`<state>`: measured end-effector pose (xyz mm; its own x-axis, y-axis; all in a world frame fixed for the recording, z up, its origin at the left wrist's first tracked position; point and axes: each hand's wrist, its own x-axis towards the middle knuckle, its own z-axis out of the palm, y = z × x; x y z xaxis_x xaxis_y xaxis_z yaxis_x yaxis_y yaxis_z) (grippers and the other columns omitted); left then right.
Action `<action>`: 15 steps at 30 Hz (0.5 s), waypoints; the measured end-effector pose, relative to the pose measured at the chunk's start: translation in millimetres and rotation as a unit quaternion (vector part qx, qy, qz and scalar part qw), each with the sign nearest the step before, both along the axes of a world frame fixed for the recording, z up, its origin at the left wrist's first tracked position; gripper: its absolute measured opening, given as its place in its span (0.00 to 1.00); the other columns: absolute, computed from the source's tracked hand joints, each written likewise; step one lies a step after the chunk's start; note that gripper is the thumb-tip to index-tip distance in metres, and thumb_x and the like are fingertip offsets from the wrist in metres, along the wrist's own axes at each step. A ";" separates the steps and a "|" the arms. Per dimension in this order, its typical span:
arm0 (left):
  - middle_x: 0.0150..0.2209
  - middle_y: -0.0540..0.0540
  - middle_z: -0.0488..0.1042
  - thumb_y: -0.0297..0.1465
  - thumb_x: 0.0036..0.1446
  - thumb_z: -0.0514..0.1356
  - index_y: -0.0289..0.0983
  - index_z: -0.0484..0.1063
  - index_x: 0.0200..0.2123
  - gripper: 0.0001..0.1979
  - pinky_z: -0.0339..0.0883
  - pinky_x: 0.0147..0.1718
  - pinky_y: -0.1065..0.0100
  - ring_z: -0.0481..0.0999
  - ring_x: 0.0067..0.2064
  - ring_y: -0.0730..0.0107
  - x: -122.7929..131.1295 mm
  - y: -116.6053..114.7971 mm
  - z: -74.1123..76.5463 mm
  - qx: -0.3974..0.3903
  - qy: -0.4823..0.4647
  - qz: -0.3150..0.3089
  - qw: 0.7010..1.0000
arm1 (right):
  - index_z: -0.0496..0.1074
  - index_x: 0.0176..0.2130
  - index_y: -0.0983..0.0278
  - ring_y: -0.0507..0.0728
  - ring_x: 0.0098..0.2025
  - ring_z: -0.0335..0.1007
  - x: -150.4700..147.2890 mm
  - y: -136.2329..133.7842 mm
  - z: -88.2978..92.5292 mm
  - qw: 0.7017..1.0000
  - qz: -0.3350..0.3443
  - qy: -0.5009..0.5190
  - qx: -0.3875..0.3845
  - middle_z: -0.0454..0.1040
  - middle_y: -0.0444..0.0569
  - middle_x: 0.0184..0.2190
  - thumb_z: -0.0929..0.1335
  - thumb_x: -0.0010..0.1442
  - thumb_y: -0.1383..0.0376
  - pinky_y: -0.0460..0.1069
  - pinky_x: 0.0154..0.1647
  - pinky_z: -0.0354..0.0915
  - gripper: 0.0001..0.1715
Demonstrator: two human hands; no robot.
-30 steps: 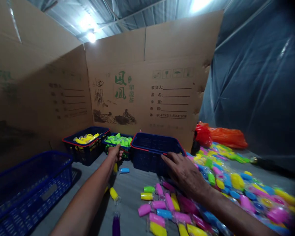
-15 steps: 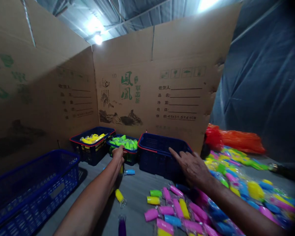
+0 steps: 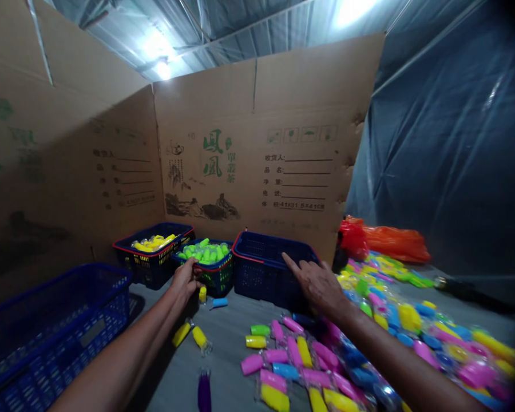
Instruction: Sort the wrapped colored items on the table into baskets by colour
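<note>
My left hand [image 3: 185,279] is at the front left corner of a small blue basket [image 3: 218,276] with a red rim line, fingers curled at its edge. Green plastic-wrapped pieces [image 3: 205,252] fill that basket. My right hand [image 3: 321,286] lies over the front right corner of a larger dark blue basket [image 3: 257,280]; its index finger stretches along the rim, while the thumb is hidden. Below my left hand lie yellow wrapped pieces [image 3: 199,337] and a blue one [image 3: 220,302]. Pink, yellow, blue and green wrapped pieces [image 3: 295,350] spread beneath my right forearm.
A basket of yellow pieces [image 3: 148,266] stands at the back left, and a long blue crate [image 3: 98,326] at the near left. Cardboard walls [image 3: 249,126] rise behind. To the right are a heap of coloured pieces [image 3: 409,317] and a red-orange plastic bag [image 3: 395,243]. A purple piece [image 3: 204,392] lies in front.
My left hand has slid left along the small basket's front, uncovering a yellow piece. The view has swung slightly to the right. My right hand stays at the larger basket's corner.
</note>
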<state>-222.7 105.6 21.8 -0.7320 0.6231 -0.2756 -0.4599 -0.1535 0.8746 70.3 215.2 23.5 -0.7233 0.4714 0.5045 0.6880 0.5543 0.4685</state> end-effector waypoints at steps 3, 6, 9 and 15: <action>0.15 0.57 0.59 0.27 0.54 0.55 0.34 0.62 0.22 0.09 0.65 0.23 0.71 0.61 0.18 0.78 0.8 -4.2 4.9 0.000 -0.010 -0.006 1.000 | 0.49 0.63 0.65 0.56 0.34 0.66 0.9 1.9 -0.5 1.000 0.005 -0.001 0.001 0.70 0.49 0.31 0.61 0.57 0.77 0.52 0.36 0.52 0.37; 0.14 0.56 0.60 0.26 0.49 0.56 0.35 0.61 0.20 0.08 0.68 0.25 0.66 0.62 0.17 0.77 0.9 -10.7 6.8 0.008 -0.016 -0.017 1.000 | 0.48 0.64 0.66 0.56 0.34 0.66 2.1 2.4 0.4 1.000 -0.001 -0.008 -0.006 0.70 0.49 0.31 0.60 0.58 0.77 0.52 0.36 0.52 0.37; 0.13 0.55 0.60 0.25 0.46 0.56 0.36 0.61 0.20 0.06 0.70 0.26 0.61 0.61 0.16 0.76 -0.4 -20.3 5.4 0.011 -0.023 -0.029 0.999 | 0.47 0.64 0.65 0.56 0.35 0.66 2.3 2.4 2.2 1.000 -0.013 -0.011 -0.011 0.71 0.50 0.32 0.60 0.57 0.77 0.51 0.37 0.52 0.38; 0.12 0.54 0.61 0.23 0.49 0.53 0.35 0.62 0.20 0.07 0.70 0.29 0.58 0.62 0.16 0.75 2.4 -44.4 6.3 0.002 -0.038 -0.045 0.998 | 0.49 0.64 0.65 0.57 0.35 0.67 -2.9 2.2 6.0 0.999 -0.031 -0.017 -0.027 0.71 0.51 0.32 0.60 0.58 0.77 0.51 0.37 0.52 0.36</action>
<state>-220.3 61.1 28.2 -0.6499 0.6868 -0.3254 -0.5370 -0.1119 0.8361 67.5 217.4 29.4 -0.7082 0.5420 0.4525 0.7060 0.5359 0.4630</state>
